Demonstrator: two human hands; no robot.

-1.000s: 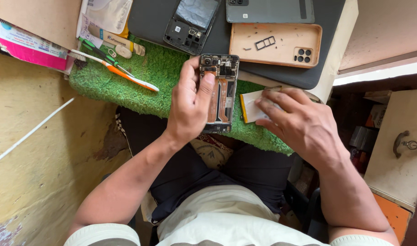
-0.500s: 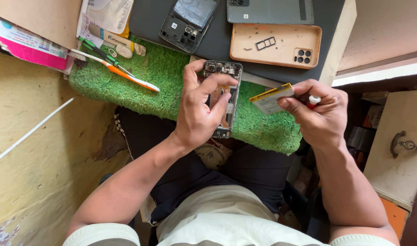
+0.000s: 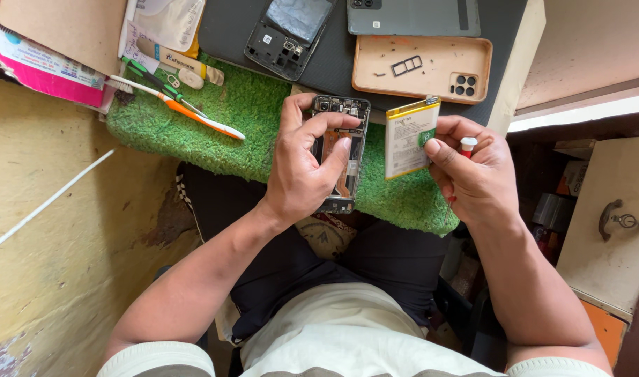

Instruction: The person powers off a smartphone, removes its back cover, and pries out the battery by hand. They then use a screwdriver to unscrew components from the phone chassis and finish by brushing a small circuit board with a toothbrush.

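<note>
Opened phone frame, back cover off, lies upright on the green turf mat at mat centre. The left hand is closed around it, fingers curled over the upper edge by the camera block, thumb pressed on the exposed inside. At 3 o'clock from the frame, just beside it and lifted clear, is a flat white battery; the right hand pinches its right edge at a small green tab, with a red-handled tool tucked in the same grip (tip hidden behind the palm). Judgement: the battery handles best kept flat, pinched by the edge without bending, while the left hand holds the frame steady against the mat. At 10 o'clock on the mat lie an orange-and-white toothbrush and a green-handled tool. At 12 o'clock, on the dark board, a second stripped phone, a grey back cover and a tan case holding a SIM tray. Open room is thin: the mat's near edge runs just under the frame, over the lap; its right end stops below the right hand, a drop beyond. Bare mat lies at 9 o'clock.
</note>
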